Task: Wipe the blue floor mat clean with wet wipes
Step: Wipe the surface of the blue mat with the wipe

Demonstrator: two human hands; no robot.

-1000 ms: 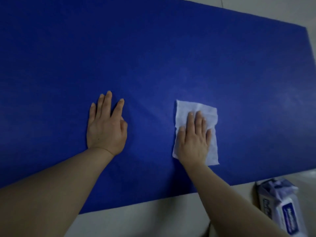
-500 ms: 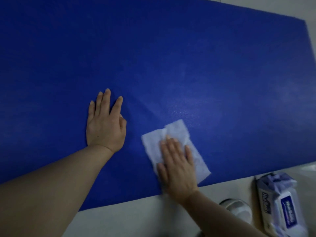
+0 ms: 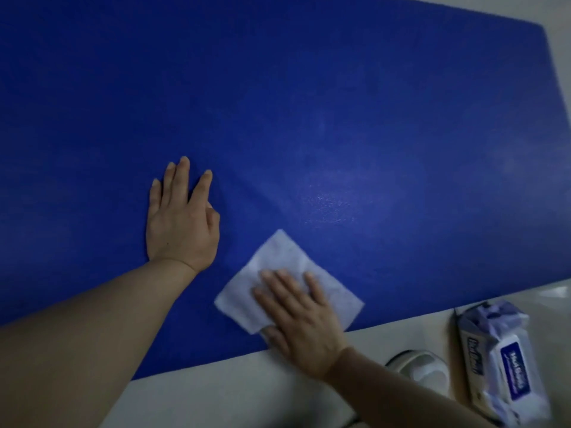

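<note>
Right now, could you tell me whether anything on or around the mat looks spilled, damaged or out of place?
Nothing stands out. The blue mat lies flat, with only a faint damp sheen near its middle. The right hand presses the wet wipe near the front edge, the left hand rests flat, and the wipes pack sits on the floor.

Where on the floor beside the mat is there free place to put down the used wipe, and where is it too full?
The pale floor along the blue mat's near edge, between the two forearms, is bare. It is crowded to the right: the white rounded object lies close beside the wet wipes pack. On the mat, the wide stretch beyond the left hand and the right hand on the wipe is free.
</note>
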